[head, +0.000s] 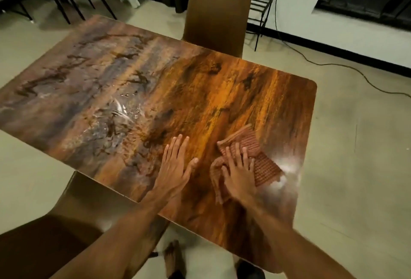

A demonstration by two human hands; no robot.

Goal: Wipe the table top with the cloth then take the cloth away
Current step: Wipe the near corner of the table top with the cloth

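A glossy wood-grain table top (200,91) fills the middle of the view. A reddish-brown ribbed cloth (264,165) lies crumpled near the table's right front corner. My right hand (239,171) presses flat on the cloth with fingers spread and straight. My left hand (174,163) rests flat on the bare wood just left of the cloth, fingers straight and together. Wet streaks and droplets (124,109) shine on the left-centre part of the table.
A brown chair (218,11) stands at the table's far side, another brown chair (73,207) at the near left. A black wire rack (260,11) and a cable (333,65) lie on the floor to the right. More chairs stand at the back left.
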